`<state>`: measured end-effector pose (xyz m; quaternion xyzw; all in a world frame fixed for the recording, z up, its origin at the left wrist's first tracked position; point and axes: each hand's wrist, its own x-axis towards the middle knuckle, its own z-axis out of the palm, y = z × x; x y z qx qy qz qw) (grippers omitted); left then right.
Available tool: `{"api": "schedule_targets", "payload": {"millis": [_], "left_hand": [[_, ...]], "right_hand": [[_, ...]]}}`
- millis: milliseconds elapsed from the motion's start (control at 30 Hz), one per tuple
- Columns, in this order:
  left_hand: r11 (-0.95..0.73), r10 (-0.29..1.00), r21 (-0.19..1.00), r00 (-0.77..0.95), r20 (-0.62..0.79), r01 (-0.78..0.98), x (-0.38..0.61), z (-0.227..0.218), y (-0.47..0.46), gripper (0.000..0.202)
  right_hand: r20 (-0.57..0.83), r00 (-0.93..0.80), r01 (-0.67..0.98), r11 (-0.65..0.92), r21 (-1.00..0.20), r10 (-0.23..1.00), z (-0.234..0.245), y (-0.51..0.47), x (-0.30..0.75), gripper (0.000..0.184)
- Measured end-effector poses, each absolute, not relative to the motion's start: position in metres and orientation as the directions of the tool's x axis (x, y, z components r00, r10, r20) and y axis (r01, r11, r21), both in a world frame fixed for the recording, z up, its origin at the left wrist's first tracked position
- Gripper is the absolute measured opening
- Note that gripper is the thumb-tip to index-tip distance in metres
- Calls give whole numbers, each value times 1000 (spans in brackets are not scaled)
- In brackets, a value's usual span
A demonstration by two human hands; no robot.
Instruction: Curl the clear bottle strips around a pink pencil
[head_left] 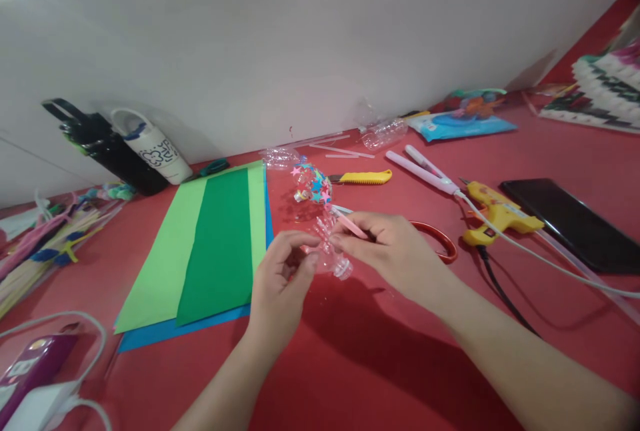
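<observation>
Between my hands is a cut piece of clear plastic bottle (327, 259), its neck tilted toward me and its far edge split into strips. My left hand (285, 271) pinches its left side between thumb and fingers. From the right, my right hand (387, 241) is closed at the plastic's edge, with a pink stick (351, 225) held across its fingers. Just beyond lies a clear plastic piece decorated with colourful stars (315, 185). Red-handled scissors (450, 244) lie partly hidden behind my right hand.
A yellow cutter (367, 178), a pink straightener-like tool (425, 172), a yellow glue gun (500, 214) and a black phone (575, 224) lie to the right. Green sheets (220, 244) lie left. Two bottles, one black (113, 154) and one white (163, 154), lean at the wall. Cables cross both sides.
</observation>
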<state>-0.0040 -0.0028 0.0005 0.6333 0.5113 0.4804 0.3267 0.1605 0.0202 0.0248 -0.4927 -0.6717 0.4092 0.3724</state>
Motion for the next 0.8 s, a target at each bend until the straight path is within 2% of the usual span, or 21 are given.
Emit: {"api": "schedule_targets", "payload": {"millis": [67, 133, 267, 367, 500, 567, 667, 733, 800], "left_hand": [[-127, 992, 972, 7, 128, 200, 0, 2, -5, 9], [-47, 998, 991, -23, 50, 124, 3, 2, -6, 7], [-5, 999, 996, -33, 8, 94, 4, 0, -6, 6], [29, 999, 995, 15, -31, 93, 2, 0, -5, 8], [-12, 998, 997, 70, 6, 81, 0, 3, -5, 7], [-9, 994, 998, 109, 2, 57, 0, 5, -5, 6], [63, 978, 998, 198, -66, 21, 3, 6, -7, 3], [102, 963, 995, 253, -96, -8, 4, 6, -9, 2], [124, 954, 991, 279, -108, -40, 6, 6, -10, 1]], "right_hand": [[105, -240, 351, 187, -918, 965, 26, 19, 159, 14], [114, -232, 358, 194, -913, 966, 26, 17, 158, 14], [120, -230, 348, 197, -917, 966, 25, 14, 155, 16], [105, -239, 266, 169, -949, 965, 24, 15, 154, 13], [139, -133, 149, 158, -976, 981, 22, 19, 156, 17], [225, -96, 212, 241, -947, 970, 21, 19, 156, 23], [317, -202, 434, 375, -819, 927, 21, 15, 153, 29], [298, -284, 520, 407, -751, 911, 20, 11, 148, 29], [263, -282, 537, 379, -753, 923, 18, 8, 143, 24]]}}
